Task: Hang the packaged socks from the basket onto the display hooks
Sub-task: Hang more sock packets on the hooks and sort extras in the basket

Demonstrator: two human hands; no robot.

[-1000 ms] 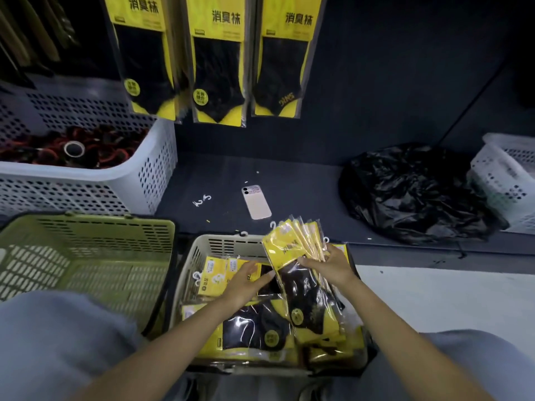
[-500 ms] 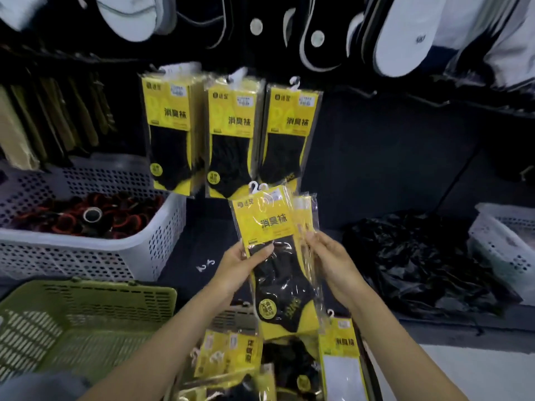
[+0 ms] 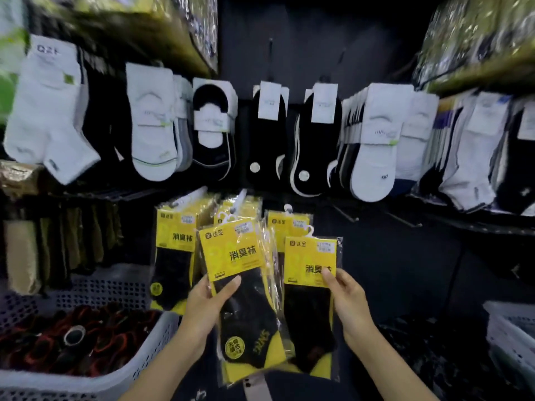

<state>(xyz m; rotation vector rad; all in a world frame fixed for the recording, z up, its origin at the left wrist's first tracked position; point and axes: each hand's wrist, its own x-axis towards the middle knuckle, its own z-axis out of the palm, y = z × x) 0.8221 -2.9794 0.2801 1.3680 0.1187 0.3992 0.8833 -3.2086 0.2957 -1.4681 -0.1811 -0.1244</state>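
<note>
My left hand (image 3: 207, 309) grips a stack of yellow-and-black packaged socks (image 3: 240, 287), thumb across the front. My right hand (image 3: 346, 302) holds a single sock package (image 3: 311, 287) pulled off to the right of the stack, thumb on its yellow card. Both packs have white plastic hangers at the top. Behind them, more of the same yellow packs (image 3: 173, 256) hang on the display hooks. An empty metal hook (image 3: 346, 215) sticks out to the right of the hung packs. The basket is out of view.
White and black socks (image 3: 266, 131) hang in a row above. A white perforated crate (image 3: 86, 328) with red and black items sits lower left. Another white crate (image 3: 512, 331) is at the lower right. Olive socks (image 3: 58, 241) hang at the left.
The view has tilted up from the basket to the display wall. The stack rose with both hands, and my right hand has drawn one package away to the right.
</note>
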